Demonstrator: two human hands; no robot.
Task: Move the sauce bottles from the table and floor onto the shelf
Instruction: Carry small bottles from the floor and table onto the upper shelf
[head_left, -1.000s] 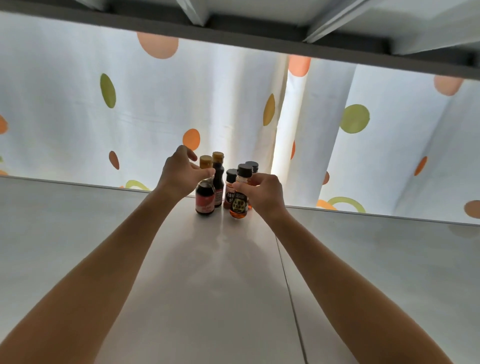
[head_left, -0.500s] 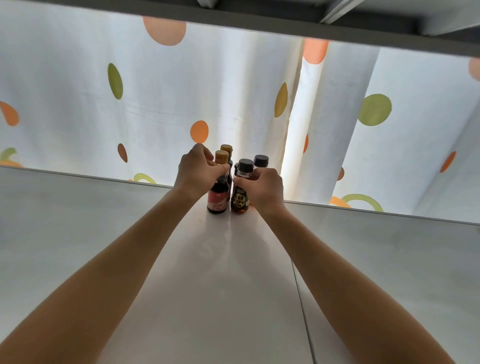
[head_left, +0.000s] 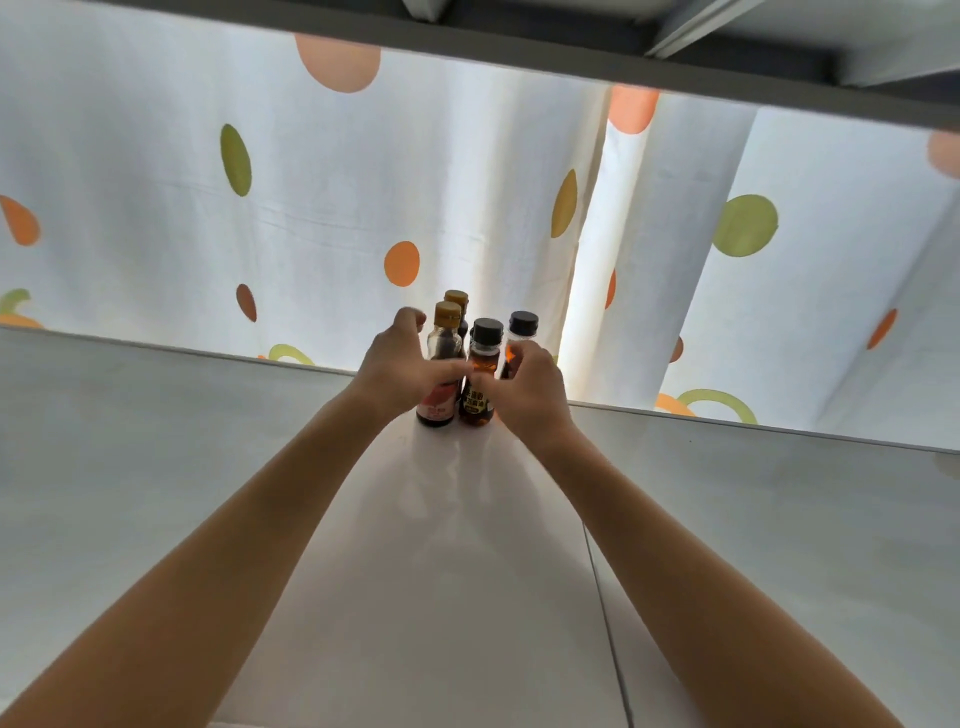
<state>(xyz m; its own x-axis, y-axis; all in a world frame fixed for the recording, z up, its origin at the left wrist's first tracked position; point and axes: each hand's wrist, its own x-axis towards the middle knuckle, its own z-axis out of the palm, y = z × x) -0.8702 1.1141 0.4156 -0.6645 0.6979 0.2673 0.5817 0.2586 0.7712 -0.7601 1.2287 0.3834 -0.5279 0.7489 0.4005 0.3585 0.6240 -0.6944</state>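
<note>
Several small sauce bottles stand in a tight cluster near the back of the white shelf (head_left: 447, 545). My left hand (head_left: 402, 371) is wrapped around the front left one, a dark bottle with a gold cap and a red label (head_left: 442, 345). My right hand (head_left: 524, 389) grips the amber bottle with a black cap (head_left: 482, 364) beside it. Both bottles stand upright on the shelf, touching each other. Behind them stand another gold-capped bottle (head_left: 457, 299) and a black-capped bottle (head_left: 521, 330), partly hidden.
A white curtain with orange and green dots (head_left: 291, 208) hangs right behind the shelf's back edge. The underside of the shelf above (head_left: 727, 57) runs across the top. A seam (head_left: 605, 618) splits the shelf surface at the right.
Both hands have slid down from the caps to the bodies of the two front bottles, which now stand pressed together. The view has shifted a little.
</note>
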